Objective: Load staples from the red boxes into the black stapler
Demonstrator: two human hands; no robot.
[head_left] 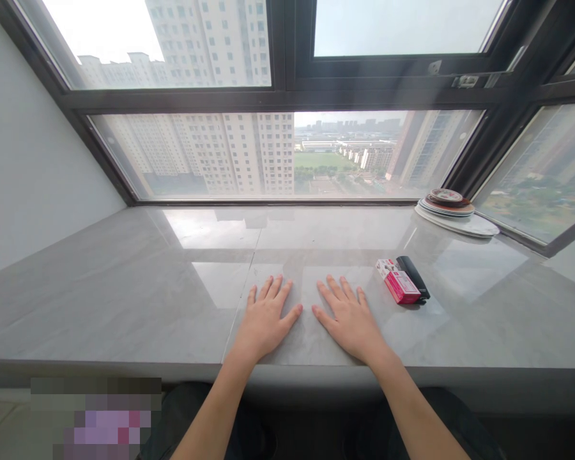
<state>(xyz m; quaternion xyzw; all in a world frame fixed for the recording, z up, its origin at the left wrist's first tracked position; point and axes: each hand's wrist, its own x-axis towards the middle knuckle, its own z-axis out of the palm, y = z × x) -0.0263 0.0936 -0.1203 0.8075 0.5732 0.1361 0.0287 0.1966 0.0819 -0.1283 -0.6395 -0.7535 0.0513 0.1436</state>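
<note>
My left hand (267, 319) lies palm down on the grey marble sill (100, 306), fingers spread, holding nothing. To its right, my right hand (349, 318) rests flat in the same way, its fingers apart. A gap of bare stone separates the two thumbs. Just right of my right hand sits a pink and white box (398, 282), with a black object (413, 278) lying along its right side; what the black object is I cannot tell. Neither hand touches them.
A stack of several plates (476, 225) stands at the back right corner, near the window frame (278, 100). A white wall (43, 153) bounds the sill on the left. The sill's front edge runs under my wrists. Something blurred out is at the lower left.
</note>
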